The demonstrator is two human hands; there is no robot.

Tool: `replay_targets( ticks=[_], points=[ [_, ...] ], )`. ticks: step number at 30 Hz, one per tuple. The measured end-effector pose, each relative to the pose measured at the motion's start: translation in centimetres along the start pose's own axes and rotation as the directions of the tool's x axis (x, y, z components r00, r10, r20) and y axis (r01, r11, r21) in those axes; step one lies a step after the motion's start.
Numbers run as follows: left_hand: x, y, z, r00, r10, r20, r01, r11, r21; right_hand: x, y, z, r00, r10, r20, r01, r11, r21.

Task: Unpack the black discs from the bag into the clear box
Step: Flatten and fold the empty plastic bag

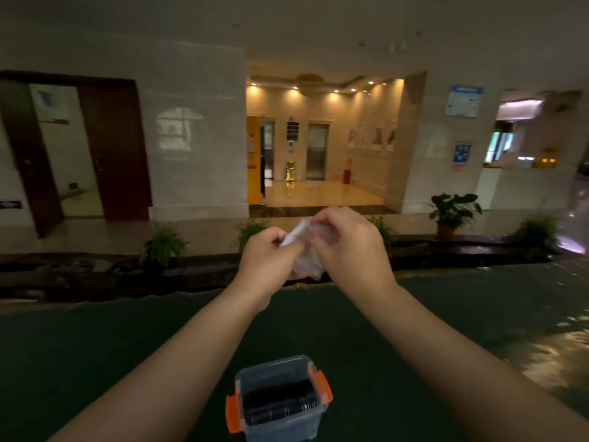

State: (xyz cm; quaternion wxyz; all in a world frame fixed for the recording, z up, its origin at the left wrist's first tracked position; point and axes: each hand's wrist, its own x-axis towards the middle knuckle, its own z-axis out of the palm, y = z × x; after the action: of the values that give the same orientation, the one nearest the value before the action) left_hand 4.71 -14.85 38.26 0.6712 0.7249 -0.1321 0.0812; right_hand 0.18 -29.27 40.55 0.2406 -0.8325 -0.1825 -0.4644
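From the head camera I see my left hand point(272, 250) and my right hand point(345, 244) raised well above the dark green desk point(127, 346), both pinching a small crumpled clear plastic bag point(306, 250) between them. The left grip is pressed together on the bag's upper left edge, and the right grip is closed over its top right side. The bag looks thin and limp, and I can make out no dark shape inside it, so I judge it empty or nearly so, though the film is blurred and partly hidden by my fingers. Below, near the bottom edge, the small clear plastic box with orange side latches point(279, 400) stands open on the desk, and a row of thin black discs point(280, 400) stands on edge inside it. By my reading the unpacking is mostly done; what is left is confirming the bag is emptied and setting it aside.
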Motion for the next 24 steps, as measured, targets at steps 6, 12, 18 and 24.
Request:
replay_targets(
  ticks=[6,12,18,24],
  points=[
    [-1.0,0.3,1.8,0.979,-0.119,0.168,0.179,0.897,-0.404,-2.4,-0.4,-1.1,0.988,0.036,0.148,-0.039,0.999,0.018],
    [-2.6,-1.4,5.5,0.950,-0.107,0.294,0.216,0.903,-0.371,-6.4,2.1,-4.0,0.963,0.239,0.122,-0.228,0.969,-0.099],
    [-5.1,-5.5,11.4,0.893,-0.012,0.450,0.081,0.988,-0.133,-13.2,5.4,-8.6,0.882,0.469,0.033,-0.461,0.877,-0.137],
    [-8.8,-10.4,20.0,0.797,0.085,0.599,-0.123,0.992,0.023,-22.8,9.6,-14.7,0.733,0.678,-0.050,-0.677,0.721,-0.148]
  ],
)
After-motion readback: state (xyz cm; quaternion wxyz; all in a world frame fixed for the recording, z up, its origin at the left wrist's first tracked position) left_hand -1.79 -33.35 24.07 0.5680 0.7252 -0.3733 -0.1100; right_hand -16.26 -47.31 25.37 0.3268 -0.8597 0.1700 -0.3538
